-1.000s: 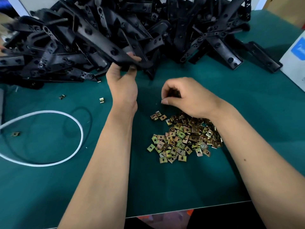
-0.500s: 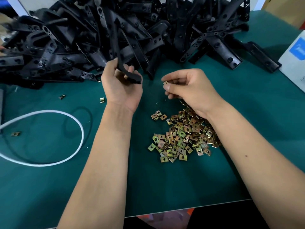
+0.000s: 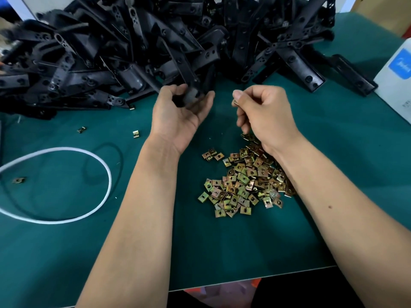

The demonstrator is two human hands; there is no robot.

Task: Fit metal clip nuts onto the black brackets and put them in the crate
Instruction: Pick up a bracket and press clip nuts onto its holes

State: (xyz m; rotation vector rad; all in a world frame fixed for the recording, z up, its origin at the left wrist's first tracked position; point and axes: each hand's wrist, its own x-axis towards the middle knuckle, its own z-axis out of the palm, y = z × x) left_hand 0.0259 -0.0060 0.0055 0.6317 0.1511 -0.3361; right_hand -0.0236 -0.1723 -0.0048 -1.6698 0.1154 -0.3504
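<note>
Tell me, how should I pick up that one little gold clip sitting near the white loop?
Probably pinch the clip nut by its two flat outer faces, coming straight down from above. It lies alone on the green mat, clear of the white loop.

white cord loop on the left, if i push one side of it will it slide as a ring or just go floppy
Probably floppy: the white cord loop lies in an uneven, open curve flat on the green mat, so a push would likely just bend it locally. It looks thin, so likely light, and it shouldn't roll.

Green table (image 3: pixel 333 174), heaped black brackets (image 3: pixel 133 52) along the back, clip nuts (image 3: pixel 242 183) (loose pile), white cord loop (image 3: pixel 106 174), white box (image 3: pixel 395 78)
</note>
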